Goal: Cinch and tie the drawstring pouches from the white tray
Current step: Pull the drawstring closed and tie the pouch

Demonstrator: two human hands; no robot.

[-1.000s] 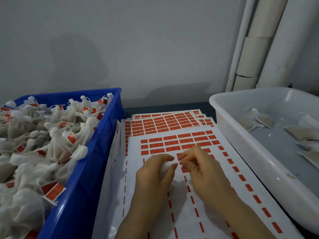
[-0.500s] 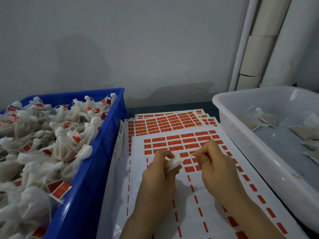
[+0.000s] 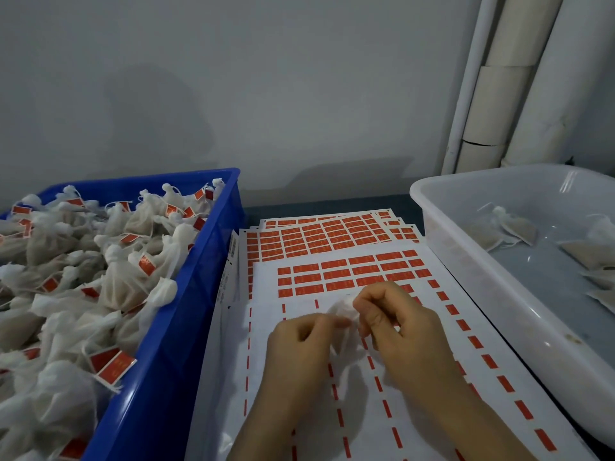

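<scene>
A small white drawstring pouch [image 3: 344, 311] sits between my two hands above the sticker sheets. My left hand [image 3: 299, 341] pinches its near side with curled fingers. My right hand [image 3: 396, 324] pinches the pouch top or its string, fingers curled; the string itself is too thin to make out. The white tray [image 3: 466, 261] stands at the right with several flat untied pouches [image 3: 512, 227] lying in it.
A blue bin [image 3: 186, 314] at the left is heaped with tied pouches bearing red tags [image 3: 114, 362]. Sheets of red stickers [image 3: 332, 241] cover the table between the bin and the tray. A grey wall and white pipes [image 3: 492, 94] stand behind.
My hands have come closer together around the pouch. The right hand has moved left onto the pouch top, after pulling away to the right half a second ago.
</scene>
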